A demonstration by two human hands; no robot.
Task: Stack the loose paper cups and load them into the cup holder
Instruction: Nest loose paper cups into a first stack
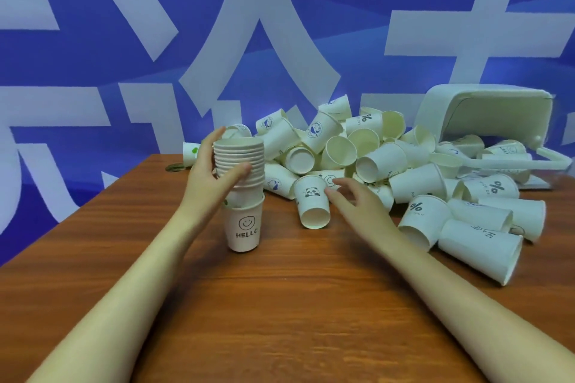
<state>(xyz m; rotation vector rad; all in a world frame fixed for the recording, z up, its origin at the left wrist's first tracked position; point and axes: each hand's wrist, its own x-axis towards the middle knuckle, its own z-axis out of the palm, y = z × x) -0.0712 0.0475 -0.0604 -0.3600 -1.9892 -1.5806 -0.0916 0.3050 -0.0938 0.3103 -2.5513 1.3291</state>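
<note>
Wooden tabletop [280, 305] in front of a blue wall [93, 71] with large white characters.

Left hand [211, 177] at about 11 o'clock from centre of view. Its grip is closed around a stack of cups [241, 171], thumb across the front, fingers wrapped behind the rims. The stack stands upright, nested, with many rims showing near the top. The bottom cup [243, 228] carries a smiley face and the word HELLO, and its base rests on the tabletop.

Right hand [354, 199] at about 1 o'clock, palm down, fingers spread and loose, grasping nothing. Its fingertips [331, 193] are just beside, perhaps touching, a panda cup [312, 205] that lies on its side with the mouth toward the camera; contact cannot be told.

A pile of loose cups [373, 152] spreads from 12 to 3 o'clock, most on their sides, some printed with a percent sign, others with a round blue mark. One green-marked cup [190, 152] lies apart at the far left edge, behind the left hand.

A white holder [485, 115] lies tipped over at 2 o'clock, its open side toward the pile, cups spilling from it. A clear-looking lid or tray part [544, 162] sits at its right edge.
</note>
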